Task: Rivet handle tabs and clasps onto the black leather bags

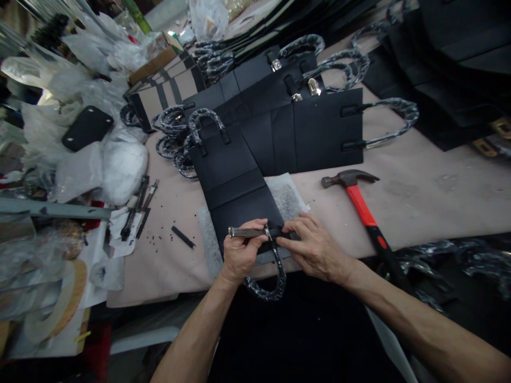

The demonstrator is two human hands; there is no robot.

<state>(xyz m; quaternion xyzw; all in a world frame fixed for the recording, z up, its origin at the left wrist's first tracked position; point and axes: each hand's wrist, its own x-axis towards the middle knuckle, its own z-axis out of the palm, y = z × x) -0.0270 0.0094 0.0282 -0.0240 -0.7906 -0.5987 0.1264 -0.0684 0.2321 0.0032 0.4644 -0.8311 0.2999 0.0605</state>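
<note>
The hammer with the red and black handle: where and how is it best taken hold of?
The hammer is probably best gripped on its black grip, coming from the person's side with the right hand: the handle slants toward the person, and the claw head lies at the far end.

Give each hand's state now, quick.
Left hand: closed around a rod-shaped metal tool.
Right hand: fingers bent at the black bag panel; its grip cannot be told.

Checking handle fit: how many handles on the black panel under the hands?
2. One handle is at the far end of the panel; the other handle is at the near end, which the left hand and right hand partly cover. Underside not visible.
</note>
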